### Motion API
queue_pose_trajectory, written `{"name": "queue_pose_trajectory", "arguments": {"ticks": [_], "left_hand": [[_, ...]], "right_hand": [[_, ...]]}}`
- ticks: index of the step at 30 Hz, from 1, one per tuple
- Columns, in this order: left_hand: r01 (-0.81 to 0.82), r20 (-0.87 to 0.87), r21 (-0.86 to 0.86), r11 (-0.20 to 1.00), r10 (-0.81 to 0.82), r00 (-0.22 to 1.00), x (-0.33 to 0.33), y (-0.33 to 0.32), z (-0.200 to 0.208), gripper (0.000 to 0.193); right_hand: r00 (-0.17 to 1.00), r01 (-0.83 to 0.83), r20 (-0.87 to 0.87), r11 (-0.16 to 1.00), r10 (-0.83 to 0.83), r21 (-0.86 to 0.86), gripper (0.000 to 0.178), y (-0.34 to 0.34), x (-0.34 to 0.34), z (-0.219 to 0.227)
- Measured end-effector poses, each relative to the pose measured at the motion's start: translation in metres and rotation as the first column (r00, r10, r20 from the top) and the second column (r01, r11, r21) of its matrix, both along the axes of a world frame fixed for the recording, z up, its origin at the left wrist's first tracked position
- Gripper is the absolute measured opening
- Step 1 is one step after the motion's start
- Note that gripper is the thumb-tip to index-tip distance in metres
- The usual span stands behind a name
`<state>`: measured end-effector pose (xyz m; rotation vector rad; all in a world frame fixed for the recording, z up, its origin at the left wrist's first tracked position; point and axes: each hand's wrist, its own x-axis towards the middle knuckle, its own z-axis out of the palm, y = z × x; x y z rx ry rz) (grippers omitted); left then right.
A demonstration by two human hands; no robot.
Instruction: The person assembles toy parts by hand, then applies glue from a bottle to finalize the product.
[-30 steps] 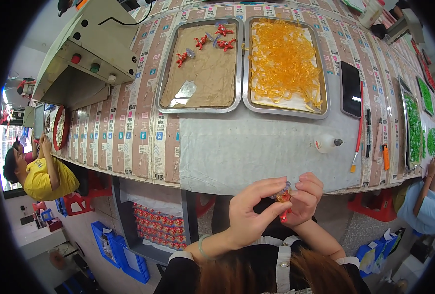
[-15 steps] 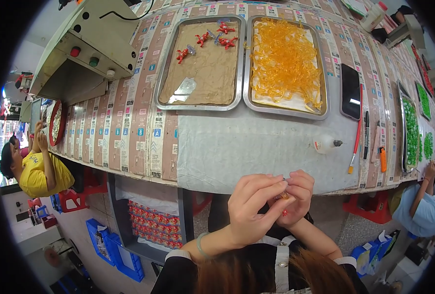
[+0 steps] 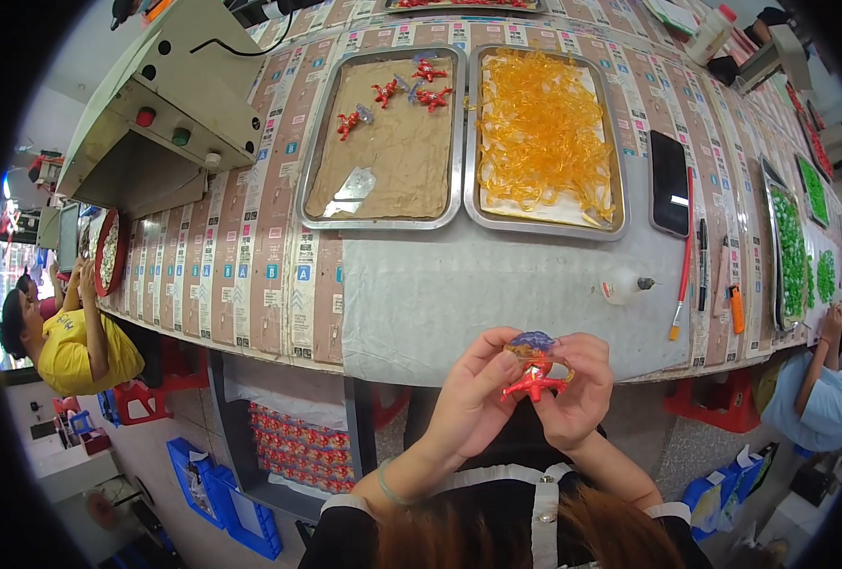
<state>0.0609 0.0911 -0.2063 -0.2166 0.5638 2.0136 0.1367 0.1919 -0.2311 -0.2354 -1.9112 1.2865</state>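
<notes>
Both my hands are closed by fingertips on a small red toy figure (image 3: 535, 383) with a blue-purple top, held over the table's near edge. My left hand (image 3: 468, 403) pinches it from the left, my right hand (image 3: 582, 396) from the right. A thin, clear amber piece (image 3: 560, 361) crosses the figure at my fingers; how it is joined is too small to tell. Beyond lies a brown-lined metal tray (image 3: 383, 175) with several similar red figures (image 3: 385, 92). Beside it, a second metal tray (image 3: 548, 225) holds a heap of amber strips (image 3: 544, 128).
A pale sheet (image 3: 440, 303) covers the near table. To the right are a small bottle (image 3: 622, 284), a phone (image 3: 669, 185), a brush (image 3: 684, 275) and an orange-handled tool (image 3: 737, 309). A machine (image 3: 179, 104) stands left; below is a drawer of red figures (image 3: 297, 446). Co-workers sit at both sides.
My fingers have spread and turned, so the red figure with its blue-purple top now shows between them; before, it was mostly covered. The view has tilted slightly.
</notes>
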Motion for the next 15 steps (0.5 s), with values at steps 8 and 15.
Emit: {"name": "queue_pose_trajectory", "arguments": {"ticks": [8, 15], "left_hand": [[0.005, 0.054, -0.002, 1.0, -0.004, 0.999, -0.0002, 0.0013, -0.0013, 0.021], [-0.037, -0.086, -0.036, 0.999, 0.034, 0.996, 0.001, 0.0006, 0.0003, 0.021]], "right_hand": [[0.996, -0.081, 0.036, 0.996, 0.079, 0.05, 0.038, 0.0051, 0.0015, 0.0064], [0.998, -0.049, -0.024, 0.999, 0.049, 0.006, 0.037, 0.0056, 0.0006, 0.0092]]}}
